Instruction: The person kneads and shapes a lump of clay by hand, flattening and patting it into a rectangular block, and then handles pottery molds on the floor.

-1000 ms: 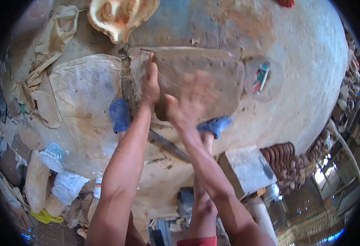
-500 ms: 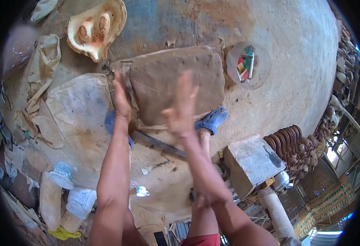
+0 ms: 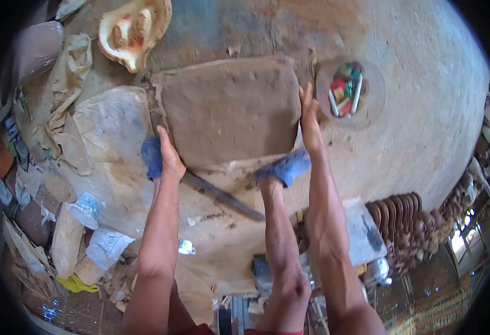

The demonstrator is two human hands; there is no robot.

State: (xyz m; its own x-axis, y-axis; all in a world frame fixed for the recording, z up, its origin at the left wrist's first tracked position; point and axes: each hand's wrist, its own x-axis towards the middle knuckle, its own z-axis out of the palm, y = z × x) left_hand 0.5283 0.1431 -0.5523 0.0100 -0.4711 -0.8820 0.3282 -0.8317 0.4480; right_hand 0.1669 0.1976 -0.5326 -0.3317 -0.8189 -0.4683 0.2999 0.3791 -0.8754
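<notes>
A thick brown clay slab (image 3: 231, 109) lies flat on the floor, roughly rectangular, with some pale sheet showing along its edges. My left hand (image 3: 171, 155) is at its lower left corner, fingers stretched out and palm turned toward the slab. Along the slab's right edge, my right hand (image 3: 311, 120) stands on its side with straight fingers, against or very near the clay. Neither hand grips anything. Just right of that hand is a clear round tub (image 3: 376, 109) with small coloured pieces and white sticks inside.
Blue clogs (image 3: 287, 169) are on my feet below the slab. A dark flat bar (image 3: 222, 195) lies between them. A mould-like pale piece (image 3: 125, 36) sits upper left, a cloth sheet (image 3: 111, 125) left. A grey block (image 3: 356, 229) and stacked brown pieces (image 3: 395, 209) are lower right.
My right hand has moved from above the slab to its right edge. My left hand has shifted down toward the lower left corner. The view has shifted slightly.
</notes>
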